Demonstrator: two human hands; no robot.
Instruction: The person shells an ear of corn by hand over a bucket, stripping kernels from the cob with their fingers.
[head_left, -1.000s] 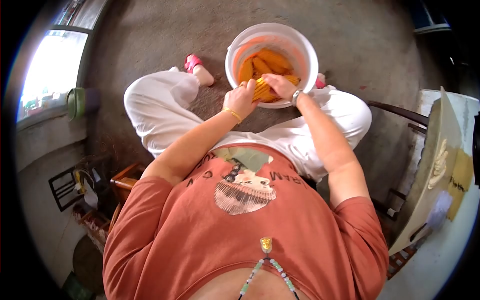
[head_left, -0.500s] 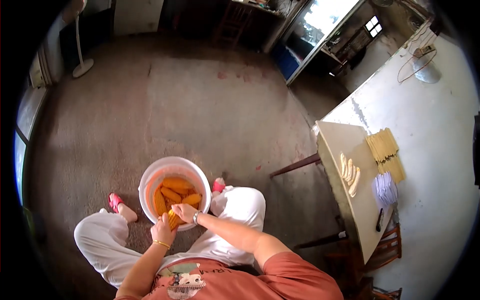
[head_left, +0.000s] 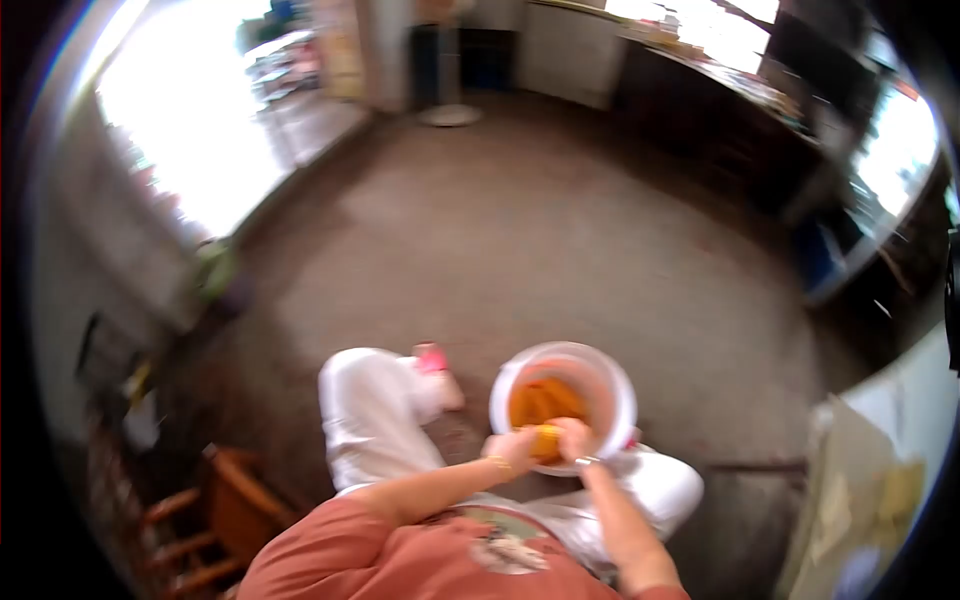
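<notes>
Over the near rim of a white bucket (head_left: 503, 388), both my hands are closed on one yellow ear of corn (head_left: 546, 443). My left hand (head_left: 512, 447), with a yellow bracelet at the wrist, grips its left side. On the other side, my right hand (head_left: 573, 440) wraps round the cob below a silver wristband. More orange-yellow corn ears (head_left: 545, 400) lie inside the bucket, which stands between my knees. The view is smeared by motion, so loose kernels and exact finger positions are hard to make out.
A wooden chair (head_left: 235, 505) stands at the lower left. To the right is a table (head_left: 825, 490) with blurred yellowish things on it. A white stand base (head_left: 450, 116) rests on the floor at the back, near a bright doorway (head_left: 190, 130).
My head has turned left, so the bucket and hands appear further right and the doorway has come into view. Both hands still hold the corn over the bucket.
</notes>
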